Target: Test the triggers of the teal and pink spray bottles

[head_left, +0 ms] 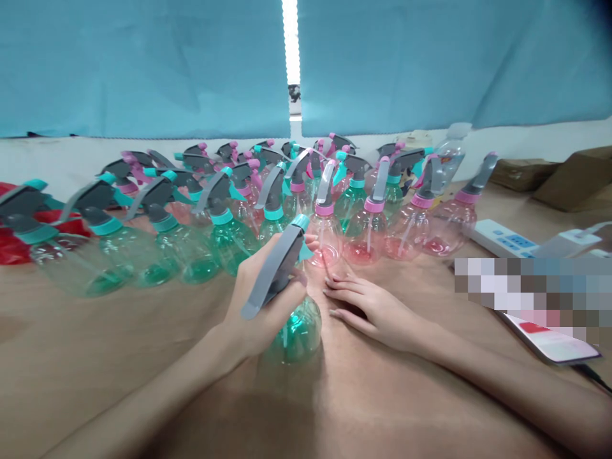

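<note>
My left hand (261,299) is closed around the neck of a green-tinted clear spray bottle (296,331) with a grey trigger head (275,271) and teal nozzle. The bottle stands on the brown table just in front of me. My right hand (368,306) lies flat on the table right beside that bottle, fingers stretched out and pointing left, holding nothing. Just beyond both hands stands a pink-tinted spray bottle (325,239) at the front of a crowd of bottles.
Several green (229,236) and pink (421,223) spray bottles fill the table's middle and back. A white power strip (507,239) and a flat white device (549,341) lie at the right, cardboard (574,178) behind. Red plastic (14,245) sits at far left. Blue curtains hang behind.
</note>
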The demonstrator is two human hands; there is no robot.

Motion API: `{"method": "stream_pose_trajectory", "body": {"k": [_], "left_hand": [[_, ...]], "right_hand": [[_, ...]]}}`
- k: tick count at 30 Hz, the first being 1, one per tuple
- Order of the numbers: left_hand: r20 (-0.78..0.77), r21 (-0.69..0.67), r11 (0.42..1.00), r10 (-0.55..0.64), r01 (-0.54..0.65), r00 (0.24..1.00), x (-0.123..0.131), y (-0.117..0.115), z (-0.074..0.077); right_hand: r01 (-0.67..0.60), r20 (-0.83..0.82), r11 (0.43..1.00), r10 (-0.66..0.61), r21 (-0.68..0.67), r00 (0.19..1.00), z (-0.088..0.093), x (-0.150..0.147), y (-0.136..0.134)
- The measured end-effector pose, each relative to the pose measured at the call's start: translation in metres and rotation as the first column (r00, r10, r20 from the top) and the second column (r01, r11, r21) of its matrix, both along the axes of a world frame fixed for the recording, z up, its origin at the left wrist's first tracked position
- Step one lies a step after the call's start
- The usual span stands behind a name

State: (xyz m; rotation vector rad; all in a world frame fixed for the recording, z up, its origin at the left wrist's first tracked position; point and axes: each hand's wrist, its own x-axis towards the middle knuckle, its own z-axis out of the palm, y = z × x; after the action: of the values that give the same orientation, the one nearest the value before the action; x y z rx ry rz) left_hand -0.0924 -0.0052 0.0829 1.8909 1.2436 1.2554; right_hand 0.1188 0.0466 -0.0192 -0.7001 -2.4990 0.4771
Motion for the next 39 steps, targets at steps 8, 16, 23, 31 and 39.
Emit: {"method": "stream_pose_trajectory", "body": {"k": [8,16,23,31,39], "left_hand": [[-0.019,-0.002,1.000,0.016,-0.016,1.000,0.0013,-0.0002,0.0023],[-0.025,0.071,0.997,0.027,-0.025,0.999,0.0002,0.0025,-0.0028],[0.001,0.042,0.999,0.011,-0.011,1.000,0.0021,0.0012,-0.0009],[-0.014,0.062,0.998,0.005,-0.004,1.000,0.0002,0.0034,-0.0029],[-0.024,0.030,0.999,0.040,-0.039,0.999,0.0006,0.0015,-0.0019]], "right_hand": [[0.000,0.013,1.000,0.000,0.003,1.000,0.0002,0.0001,-0.0001],[0.002,0.011,1.000,-0.002,0.006,1.000,-0.0004,0.0003,0.0000],[0.003,0.007,1.000,-0.003,0.005,1.000,0.0010,0.0003,-0.0007],[0.009,0.020,1.000,-0.009,0.006,1.000,0.0008,0.0002,-0.0006],[0.010,0.028,1.000,-0.010,0.005,1.000,0.0018,0.0003,-0.0006]]}}
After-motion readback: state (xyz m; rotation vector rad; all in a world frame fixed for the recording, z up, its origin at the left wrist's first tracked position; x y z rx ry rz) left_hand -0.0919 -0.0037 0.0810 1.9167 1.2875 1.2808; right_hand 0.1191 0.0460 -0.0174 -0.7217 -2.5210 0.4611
